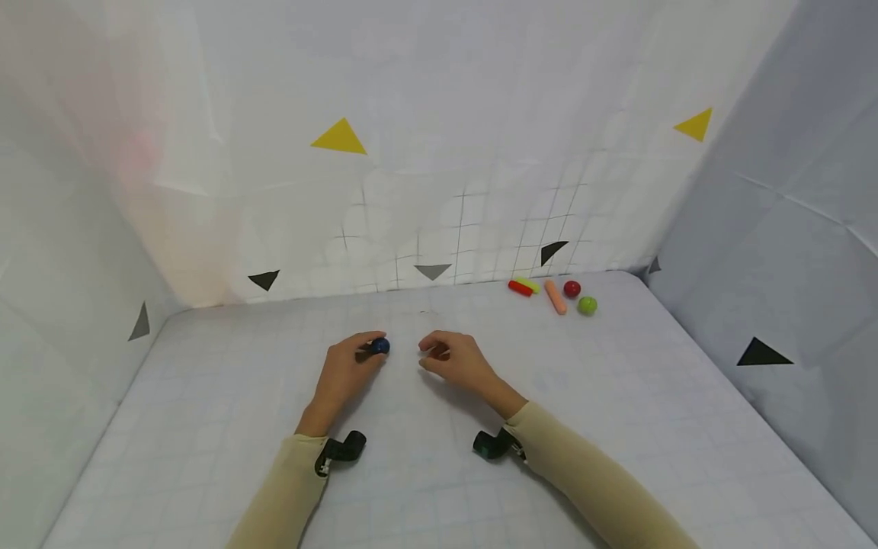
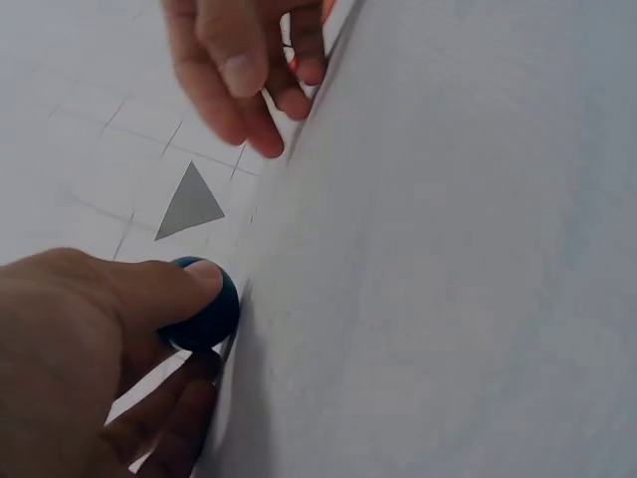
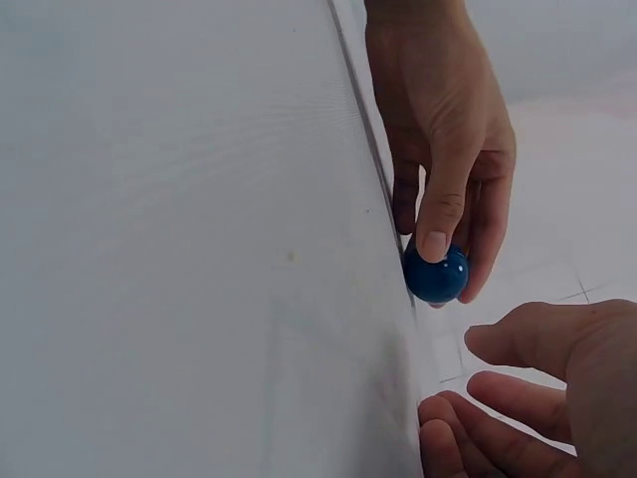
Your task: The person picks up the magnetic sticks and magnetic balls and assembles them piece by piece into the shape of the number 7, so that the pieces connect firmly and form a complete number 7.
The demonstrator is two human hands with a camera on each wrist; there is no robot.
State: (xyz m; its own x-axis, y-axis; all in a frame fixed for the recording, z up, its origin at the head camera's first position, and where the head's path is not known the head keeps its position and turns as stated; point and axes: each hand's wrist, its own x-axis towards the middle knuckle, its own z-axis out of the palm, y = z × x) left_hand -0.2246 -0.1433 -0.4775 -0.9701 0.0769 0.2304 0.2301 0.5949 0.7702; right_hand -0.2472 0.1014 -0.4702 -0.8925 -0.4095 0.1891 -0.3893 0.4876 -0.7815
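A glossy dark blue ball is pinched between the thumb and fingers of my left hand, low over the white table. In the left wrist view the thumb lies across the blue ball, with fingertips beneath it. My right hand is a short way to the right of the ball, its fingers loosely bent and nothing between them. The right wrist view shows a gap between that hand's thumb and fingers, apart from the blue ball.
At the table's back right lie a red stick, a yellow-green stick, an orange stick, a red ball and a green ball. White sheet walls with triangle markers enclose the white table.
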